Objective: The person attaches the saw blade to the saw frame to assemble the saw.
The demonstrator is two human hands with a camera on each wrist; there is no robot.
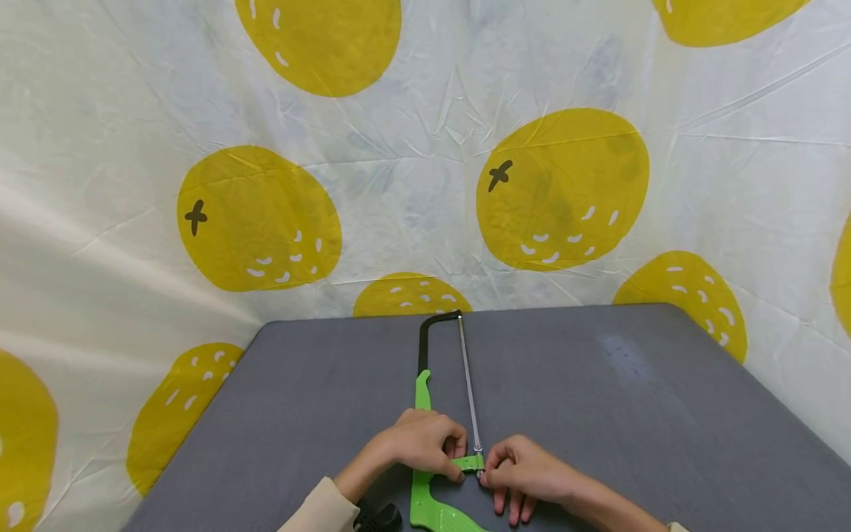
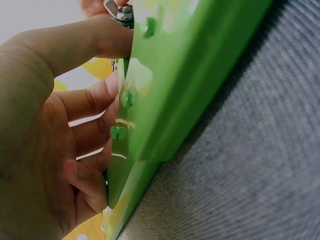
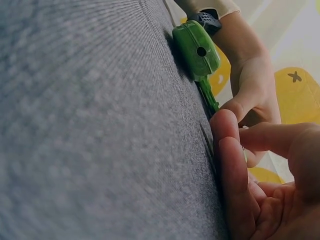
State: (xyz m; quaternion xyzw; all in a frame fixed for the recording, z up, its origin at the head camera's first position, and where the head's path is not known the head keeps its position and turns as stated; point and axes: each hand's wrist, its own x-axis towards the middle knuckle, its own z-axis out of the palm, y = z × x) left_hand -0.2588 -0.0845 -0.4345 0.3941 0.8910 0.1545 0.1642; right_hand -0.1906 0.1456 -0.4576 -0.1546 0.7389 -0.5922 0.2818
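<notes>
A hacksaw lies on the grey table, with a green handle [image 1: 439,511], a black bow [image 1: 423,347] and a thin silver blade [image 1: 468,377] along its right side. My left hand [image 1: 425,442] grips the green frame just ahead of the handle, its thumb beside the short green crosspiece [image 1: 470,463]. At the blade's near end, my right hand [image 1: 528,469] pinches the tensioning hardware between thumb and forefinger. A metal wing nut [image 2: 120,14] shows there in the left wrist view, with right fingers close by. In the right wrist view, fingers mostly cover that end.
The padded grey table [image 1: 598,399] spreads out around the saw. Behind and beside it hangs a pale curtain [image 1: 412,199] printed with big yellow fruit. A dark wrist strap [image 1: 380,517] shows under the left sleeve [image 1: 323,510].
</notes>
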